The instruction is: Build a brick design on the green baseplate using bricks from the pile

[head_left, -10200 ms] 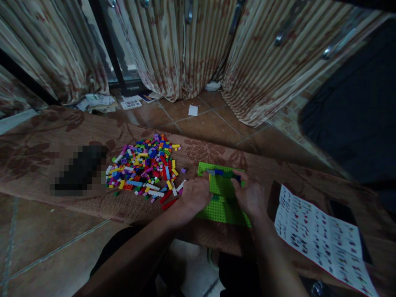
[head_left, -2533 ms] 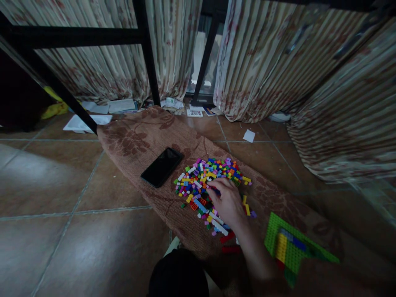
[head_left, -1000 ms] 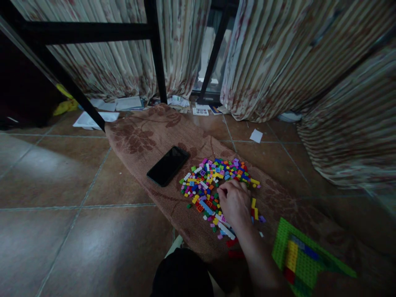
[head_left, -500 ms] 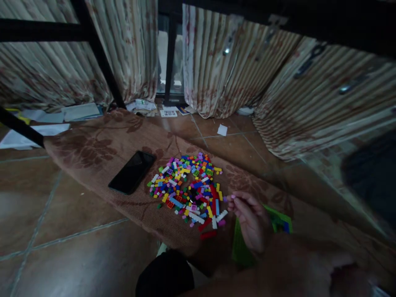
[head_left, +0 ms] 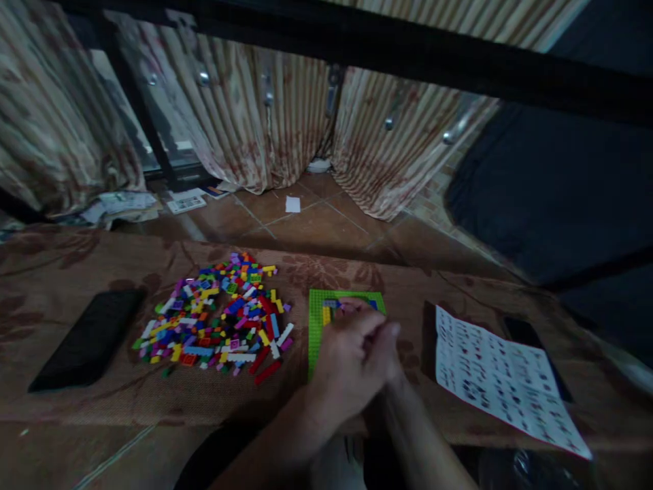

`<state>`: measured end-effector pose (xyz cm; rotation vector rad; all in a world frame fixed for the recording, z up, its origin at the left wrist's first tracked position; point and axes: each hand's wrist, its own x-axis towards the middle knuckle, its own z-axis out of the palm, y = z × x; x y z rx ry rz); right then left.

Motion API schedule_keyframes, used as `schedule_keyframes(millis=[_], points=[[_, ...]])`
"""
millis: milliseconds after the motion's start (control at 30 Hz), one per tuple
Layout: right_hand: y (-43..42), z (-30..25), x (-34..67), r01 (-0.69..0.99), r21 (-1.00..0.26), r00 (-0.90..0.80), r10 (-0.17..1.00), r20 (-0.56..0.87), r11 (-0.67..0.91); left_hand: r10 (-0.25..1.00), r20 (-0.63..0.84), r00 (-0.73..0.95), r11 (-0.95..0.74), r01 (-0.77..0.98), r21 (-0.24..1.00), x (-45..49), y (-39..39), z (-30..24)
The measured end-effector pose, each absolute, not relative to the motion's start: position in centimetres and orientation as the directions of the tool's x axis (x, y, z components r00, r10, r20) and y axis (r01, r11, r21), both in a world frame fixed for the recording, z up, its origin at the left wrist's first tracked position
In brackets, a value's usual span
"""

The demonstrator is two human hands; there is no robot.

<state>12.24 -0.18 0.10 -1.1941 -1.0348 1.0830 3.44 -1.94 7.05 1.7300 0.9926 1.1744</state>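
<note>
My left hand (head_left: 339, 357) is over the green studded baseplate (head_left: 316, 316), its fingers curled together. Whatever may be between its fingertips is hidden. Pressed close beside it, my right hand (head_left: 386, 357) is closed too, its fingertips partly hidden by the left hand and slightly blurred. Along the plate's upper part show a yellow brick (head_left: 326, 315), a grey-blue brick (head_left: 330, 303) and a blue brick (head_left: 374, 304). A heap of loose, many-coloured toy bricks (head_left: 232, 323) lies on the cloth left of the plate.
A brown patterned cloth (head_left: 408, 286) covers the long surface. A dark phone (head_left: 89, 340) lies at the left. At the right, a printed sheet (head_left: 494, 374) partly covers another dark phone-like object (head_left: 523, 331). A dark bar (head_left: 326, 44) crosses above, before curtains (head_left: 286, 136).
The view has swung right, bringing the sheet into sight. A hand that pinched a small pink-purple brick beside the heap is no longer there; both hands are now together over the baseplate.
</note>
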Motion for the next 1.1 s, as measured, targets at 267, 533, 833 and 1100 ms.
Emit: schedule_keyframes(millis=[267, 533, 833, 1100], points=[[-0.3, 1.4, 15.6, -0.373, -0.926, 0.344, 0.936, -0.075, 0.063, 0.968, 0.147, 0.201, -0.220, 0.408, 0.886, 4.2, -0.3, 5.3], [-1.0, 2.3, 17.3, -0.578, -0.816, 0.249, 0.953, -0.176, 0.001, 0.939, 0.258, 0.228, -0.339, 0.478, 0.810, 6.2, -0.2, 4.1], [-1.5, 2.0, 18.2, -0.553, -0.831, 0.223, 0.950, -0.217, -0.060, 0.914, 0.318, 0.252, -0.403, 0.471, 0.785, 6.6, 0.2, 3.2], [-1.3, 2.0, 17.8, -0.544, -0.833, 0.184, 0.955, -0.232, -0.097, 0.927, 0.322, 0.191, -0.374, 0.483, 0.792, 6.4, 0.7, 2.9]])
